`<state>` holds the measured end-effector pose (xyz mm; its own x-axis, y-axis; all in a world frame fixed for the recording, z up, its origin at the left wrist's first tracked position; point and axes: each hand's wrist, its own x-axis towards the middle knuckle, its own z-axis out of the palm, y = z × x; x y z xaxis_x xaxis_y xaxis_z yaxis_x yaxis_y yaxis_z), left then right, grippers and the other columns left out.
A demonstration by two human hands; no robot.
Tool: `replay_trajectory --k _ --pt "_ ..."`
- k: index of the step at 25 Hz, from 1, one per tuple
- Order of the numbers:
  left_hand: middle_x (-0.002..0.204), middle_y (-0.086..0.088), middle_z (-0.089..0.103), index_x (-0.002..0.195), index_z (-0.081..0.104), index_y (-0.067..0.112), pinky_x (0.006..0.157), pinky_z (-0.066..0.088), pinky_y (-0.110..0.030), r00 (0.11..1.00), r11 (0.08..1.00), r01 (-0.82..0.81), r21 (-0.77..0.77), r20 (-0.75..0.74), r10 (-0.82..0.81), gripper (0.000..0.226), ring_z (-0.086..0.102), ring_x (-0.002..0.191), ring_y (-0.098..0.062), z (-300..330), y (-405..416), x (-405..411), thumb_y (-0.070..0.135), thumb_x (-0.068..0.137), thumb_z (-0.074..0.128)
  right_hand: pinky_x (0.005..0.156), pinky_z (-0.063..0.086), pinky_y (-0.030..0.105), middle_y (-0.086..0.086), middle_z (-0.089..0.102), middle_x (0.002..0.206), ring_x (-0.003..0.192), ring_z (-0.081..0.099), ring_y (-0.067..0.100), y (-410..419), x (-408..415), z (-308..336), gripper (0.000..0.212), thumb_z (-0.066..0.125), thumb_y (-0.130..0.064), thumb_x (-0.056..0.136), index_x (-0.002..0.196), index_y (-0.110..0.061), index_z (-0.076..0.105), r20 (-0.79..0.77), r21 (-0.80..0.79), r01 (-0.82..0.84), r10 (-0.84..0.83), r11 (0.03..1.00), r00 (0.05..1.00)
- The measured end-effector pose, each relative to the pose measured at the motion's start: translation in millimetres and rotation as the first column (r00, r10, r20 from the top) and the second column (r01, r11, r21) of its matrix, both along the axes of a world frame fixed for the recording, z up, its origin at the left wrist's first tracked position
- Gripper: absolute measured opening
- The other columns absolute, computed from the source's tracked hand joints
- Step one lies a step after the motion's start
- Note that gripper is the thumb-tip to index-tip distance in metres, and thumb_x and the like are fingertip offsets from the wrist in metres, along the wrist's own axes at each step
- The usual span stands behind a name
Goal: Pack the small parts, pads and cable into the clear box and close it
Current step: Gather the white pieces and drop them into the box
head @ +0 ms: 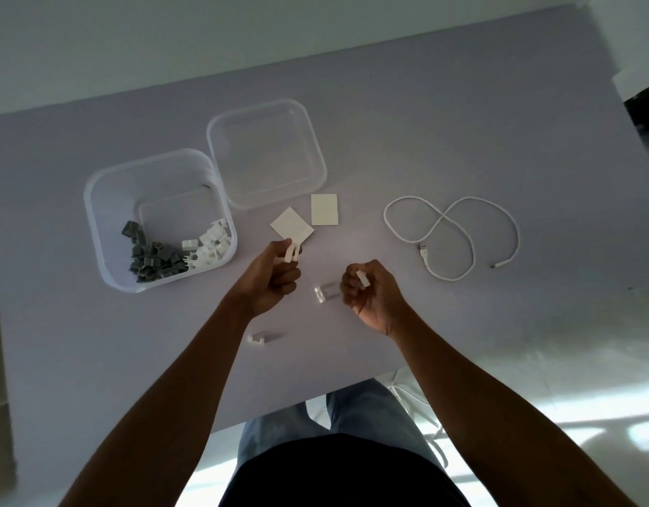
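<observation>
The clear box (96, 214) stands open at the left with grey clips (151, 259) and white clips (211, 245) inside. Its clear lid (266, 151) lies just behind it to the right. Two pale square pads (292, 226) (324, 209) lie beside the lid. A white cable (451, 237) is looped at the right. My left hand (272, 283) pinches white clips (292, 252) above the table. My right hand (370, 294) grips one white clip (362, 278). Two more white clips lie loose, one (325, 292) between my hands and one (259, 338) nearer me.
The grey table (462, 122) ends at a near edge just above my legs. A dark object (645, 111) sits at the far right corner. White floor lies to the right and below.
</observation>
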<state>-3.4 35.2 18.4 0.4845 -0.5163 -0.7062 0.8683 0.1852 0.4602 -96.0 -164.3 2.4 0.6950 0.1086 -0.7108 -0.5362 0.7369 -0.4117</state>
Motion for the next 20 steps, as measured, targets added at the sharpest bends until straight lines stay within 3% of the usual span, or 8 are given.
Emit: replay_trajectory --k 3,6,8,11,13,15,18,20 --pt "0.053 0.007 0.016 0.073 0.053 0.016 0.038 0.017 -0.022 0.994 0.974 -0.043 -0.223 -0.107 0.02 0.021 0.013 0.047 -0.009 13 6 -6 0.032 0.083 0.045 0.049 0.026 0.027 0.006 0.043 0.06 0.055 0.031 0.018 11 2 2 0.015 0.042 -0.022 0.074 0.064 -0.011 0.046 0.009 -0.033 -0.04 0.04 0.999 0.999" --pt "0.054 0.005 0.015 0.067 0.045 0.016 0.041 0.012 -0.024 0.995 0.932 -0.034 -0.361 -0.096 -0.001 0.017 0.015 0.048 -0.011 17 14 -6 0.03 0.073 0.039 0.049 0.027 0.027 0.009 0.051 0.062 0.051 0.038 0.018 24 5 2 0.022 0.047 -0.021 0.079 0.062 -0.009 0.054 -0.041 -0.296 -0.106 0.098 0.949 0.994" --pt "0.055 0.003 0.017 0.065 0.042 0.014 0.042 0.011 -0.022 0.998 0.93 -0.017 -0.368 -0.066 -0.008 0.012 0.016 0.049 -0.011 16 20 -6 0.024 0.069 0.036 0.047 0.028 0.026 0.006 0.05 0.056 0.048 0.039 0.017 31 7 -2 0.032 0.052 -0.023 0.089 0.06 -0.01 0.057 -0.096 -0.549 -0.208 0.186 0.809 0.978" --pt "0.052 0.003 0.023 0.062 0.041 0.013 0.041 0.012 -0.019 0.998 0.955 0.023 -0.295 -0.041 -0.037 0.013 0.016 0.049 -0.012 18 31 -4 0.022 0.07 0.036 0.051 0.039 0.024 -0.002 0.058 0.054 0.049 0.049 0.01 40 5 -14 0.035 0.062 -0.032 0.092 0.062 -0.012 0.063 -0.124 -0.84 -0.248 0.275 0.482 0.953" --pt "0.052 0.003 0.023 0.063 0.041 0.014 0.041 0.011 -0.02 0.998 0.978 0.058 -0.203 -0.021 -0.063 0.021 0.014 0.049 -0.012 20 39 -4 0.027 0.079 0.041 0.06 0.045 0.022 -0.002 0.067 0.068 0.061 0.057 0.008 45 -2 -27 0.025 0.07 -0.034 0.086 0.074 -0.012 0.069 -0.129 -0.948 -0.225 0.373 0.226 0.919" --pt "0.055 0.003 0.021 0.064 0.042 0.018 0.044 0.009 -0.024 0.994 0.993 0.108 -0.05 0.015 -0.108 0.031 0.012 0.05 -0.013 19 47 -7 0.035 0.088 0.05 0.067 0.05 0.021 0.0 0.069 0.085 0.073 0.062 0.01 52 -11 -39 0.022 0.076 -0.033 0.081 0.088 -0.013 0.069 -0.138 -0.983 -0.179 0.476 0.042 0.868" --pt "0.054 0.002 0.028 0.065 0.047 0.018 0.047 0.013 -0.027 0.947 0.934 0.224 0.28 0.164 -0.276 0.041 0.017 0.05 -0.014 14 58 -17 0.046 0.095 0.053 0.07 0.052 0.018 0.003 0.065 0.095 0.078 0.061 0.011 60 -20 -52 0.021 0.077 -0.025 0.082 0.095 -0.013 0.066 -0.155 -0.987 -0.153 0.501 -0.044 0.852" --pt "0.058 0.004 0.046 0.075 0.057 0.015 0.047 0.028 -0.024 0.773 0.755 0.266 0.6 0.335 -0.539 0.039 0.037 0.049 -0.013 5 68 -27 0.05 0.092 0.056 0.067 0.046 0.01 0.004 0.064 0.093 0.076 0.06 0.011 66 -23 -53 0.015 0.074 -0.021 0.085 0.092 -0.011 0.066 -0.133 -0.991 -0.128 0.488 -0.044 0.863"
